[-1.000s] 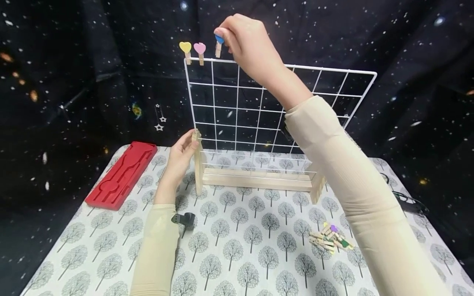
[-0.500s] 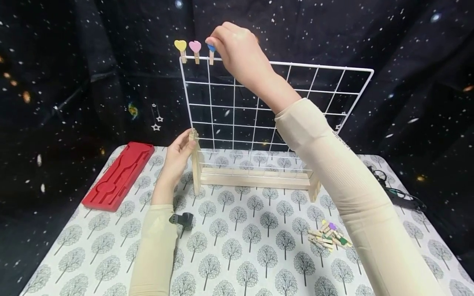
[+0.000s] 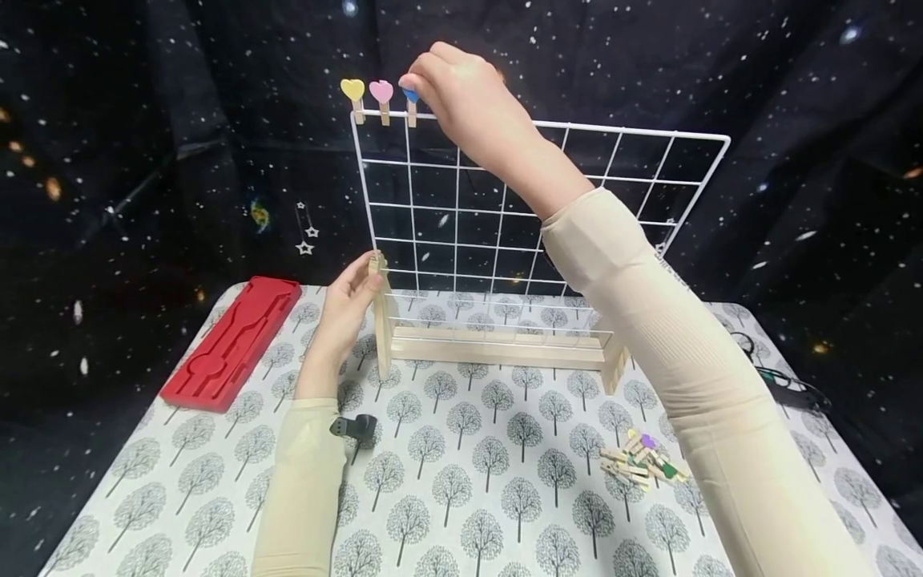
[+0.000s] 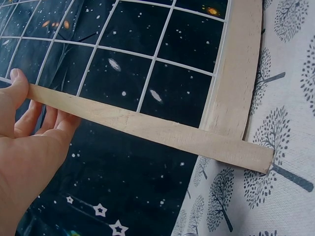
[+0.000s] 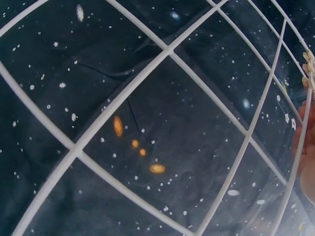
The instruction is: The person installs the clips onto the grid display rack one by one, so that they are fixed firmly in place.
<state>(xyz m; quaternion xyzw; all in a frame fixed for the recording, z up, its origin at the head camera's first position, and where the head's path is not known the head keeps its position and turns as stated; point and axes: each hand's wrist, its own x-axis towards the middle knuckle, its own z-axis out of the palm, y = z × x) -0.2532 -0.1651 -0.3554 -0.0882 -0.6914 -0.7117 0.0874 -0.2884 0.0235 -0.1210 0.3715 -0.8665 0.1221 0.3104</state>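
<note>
My right hand (image 3: 469, 100) pinches a small wooden clothespin (image 3: 412, 120) with a blue heart at the top wire of a white grid panel (image 3: 634, 131). The heart is partly covered by the fingers. To its left, a yellow-heart clothespin (image 3: 352, 90) and a pink-heart clothespin (image 3: 381, 92) are clipped upright on the same wire. Lower down, my left hand (image 3: 342, 308) grips the top of the left wooden upright (image 4: 147, 128) of the panel's stand, thumb on one side and fingers on the other. In the right wrist view, part of a hand (image 5: 306, 162) shows at the edge.
A pile of clothespins (image 3: 642, 461) lies on the table at right. On the left is a red molded tray (image 3: 231, 344). Black cables (image 3: 789, 389) sit at the far right. The wooden base bar (image 3: 497, 353) spans the stand, before a dark starry backdrop (image 3: 180, 120).
My right hand has brought the blue-heart clothespin down and left onto the top wire beside the pink one. My left hand keeps its grip on the upright.
</note>
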